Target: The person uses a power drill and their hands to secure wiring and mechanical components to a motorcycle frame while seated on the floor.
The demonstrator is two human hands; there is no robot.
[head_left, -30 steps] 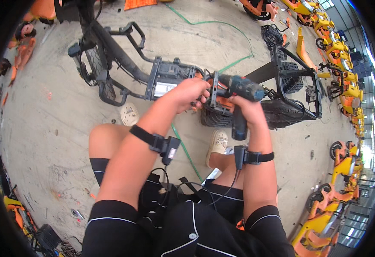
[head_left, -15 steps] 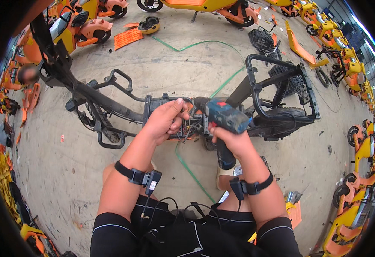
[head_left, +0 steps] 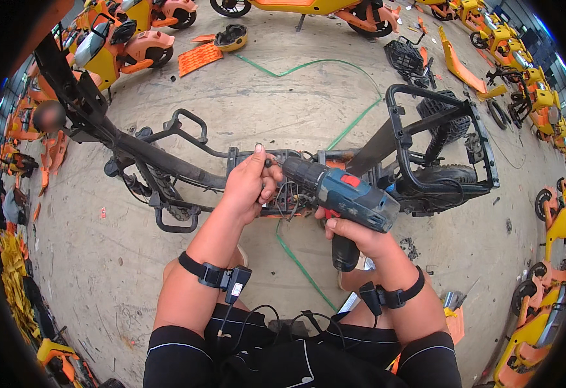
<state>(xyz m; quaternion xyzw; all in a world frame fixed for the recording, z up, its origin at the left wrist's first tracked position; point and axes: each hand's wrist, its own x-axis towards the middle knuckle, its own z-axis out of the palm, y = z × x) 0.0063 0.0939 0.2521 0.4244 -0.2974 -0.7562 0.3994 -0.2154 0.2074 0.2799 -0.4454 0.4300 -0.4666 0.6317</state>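
Note:
My right hand (head_left: 357,234) is wrapped round the grip of a blue and black cordless drill (head_left: 354,194). The drill's chuck points left, toward my left hand (head_left: 250,178). That hand is closed, thumb up and fingers curled, with a small dark piece (head_left: 268,163) pinched at the fingertips just off the chuck. What the piece is, I cannot make out. Below both hands lies a stripped black scooter frame (head_left: 166,163), with loose wires (head_left: 289,199) showing in its open middle.
A rear rack (head_left: 396,132) of black tube rises at the frame's right. A green strap (head_left: 302,264) runs over the concrete floor. Yellow and orange scooters (head_left: 289,6) stand around the edges. A yellow helmet (head_left: 231,40) and an orange panel (head_left: 199,59) lie beyond the frame.
The drill has swung from pointing up and away to pointing left, its chuck now close to my left fingertips. The whole view has shifted slightly.

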